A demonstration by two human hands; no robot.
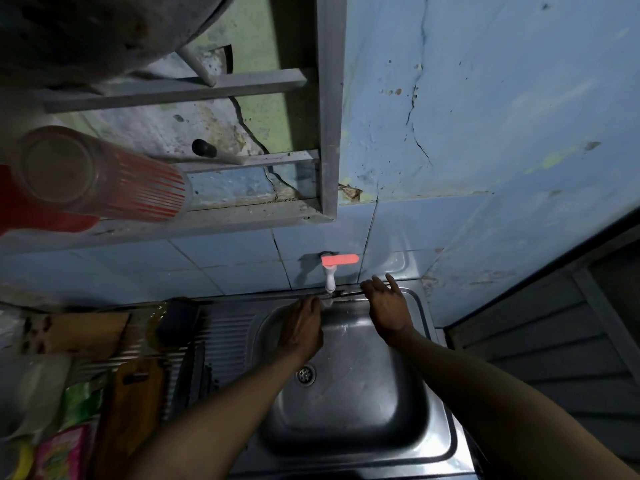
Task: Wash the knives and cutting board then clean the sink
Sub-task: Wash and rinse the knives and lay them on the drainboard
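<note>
head view, steeply down, sink (pixel 440 427) close

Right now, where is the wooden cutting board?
In the head view, the wooden cutting board lies on the ribbed drainboard at lower left, left of the sink basin and the left hand.

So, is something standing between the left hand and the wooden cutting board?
Nothing clearly blocks it. The left hand is under the tap; the cutting board lies on the drainboard. Between them lies one dark low thing, too dim to identify.
</note>
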